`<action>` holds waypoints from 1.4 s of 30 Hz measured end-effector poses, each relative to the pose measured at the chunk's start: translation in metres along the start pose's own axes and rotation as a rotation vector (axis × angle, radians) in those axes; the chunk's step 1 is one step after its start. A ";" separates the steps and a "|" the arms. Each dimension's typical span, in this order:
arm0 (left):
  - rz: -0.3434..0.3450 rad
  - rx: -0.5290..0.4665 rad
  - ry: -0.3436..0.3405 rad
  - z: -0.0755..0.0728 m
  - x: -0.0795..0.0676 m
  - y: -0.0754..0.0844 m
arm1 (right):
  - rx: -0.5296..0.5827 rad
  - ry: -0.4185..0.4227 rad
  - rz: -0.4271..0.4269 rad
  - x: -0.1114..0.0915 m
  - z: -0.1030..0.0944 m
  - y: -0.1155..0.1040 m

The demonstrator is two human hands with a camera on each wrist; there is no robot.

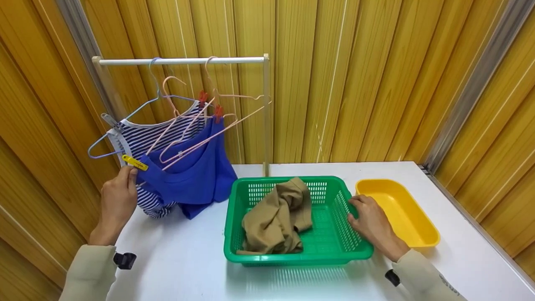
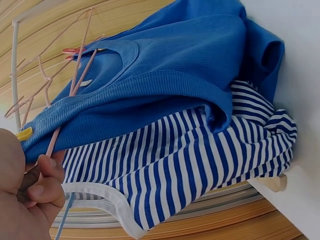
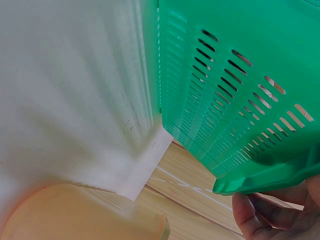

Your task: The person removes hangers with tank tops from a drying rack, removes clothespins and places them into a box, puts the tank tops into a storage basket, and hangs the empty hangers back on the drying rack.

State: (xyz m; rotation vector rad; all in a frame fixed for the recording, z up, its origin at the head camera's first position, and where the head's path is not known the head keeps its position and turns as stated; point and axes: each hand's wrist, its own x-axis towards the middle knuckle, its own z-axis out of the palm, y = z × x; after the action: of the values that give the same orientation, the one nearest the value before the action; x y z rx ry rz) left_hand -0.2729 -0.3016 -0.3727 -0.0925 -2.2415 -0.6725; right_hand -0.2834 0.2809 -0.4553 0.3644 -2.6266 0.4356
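My left hand (image 1: pixel 119 198) pinches the lower left end of a pink hanger (image 2: pixel 53 142), which bears a blue garment (image 1: pixel 192 179). A yellow clothespin (image 1: pixel 135 162) clips the garment's near corner just above my fingers; a red clothespin (image 1: pixel 218 113) sits at its far corner. This hanger's hook shows below the rod, apart from it. Behind hangs a striped blue-and-white garment (image 2: pixel 170 165) on a blue hanger (image 1: pixel 142 108). On the right, my right hand (image 1: pixel 372 219) grips the side rim of a green basket (image 1: pixel 292 258). Inside it lies a crumpled khaki garment (image 1: pixel 276 221).
A small rack with a white rod (image 1: pixel 184 61) stands at the back left. A second pink hanger (image 1: pixel 240 96) hangs bare from it. To the basket's right sits a yellow tray (image 1: pixel 432 238) on the white table (image 1: pixel 179 259). Wood-patterned walls (image 1: pixel 376 83) close in the back and sides.
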 end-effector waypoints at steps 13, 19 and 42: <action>-0.025 0.015 -0.079 0.008 -0.020 -0.009 | 0.004 0.005 -0.003 0.000 0.001 0.000; -0.021 0.005 -0.075 0.008 -0.027 -0.013 | 0.000 0.012 -0.003 -0.001 0.001 0.000; -0.014 -0.028 -0.089 0.002 -0.055 -0.036 | 0.008 -0.004 0.014 -0.001 -0.001 -0.002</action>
State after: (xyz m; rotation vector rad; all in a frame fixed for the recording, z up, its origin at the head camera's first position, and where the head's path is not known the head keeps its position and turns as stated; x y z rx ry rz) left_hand -0.2458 -0.3236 -0.4279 -0.1237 -2.3204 -0.7202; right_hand -0.2821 0.2798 -0.4549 0.3500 -2.6330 0.4499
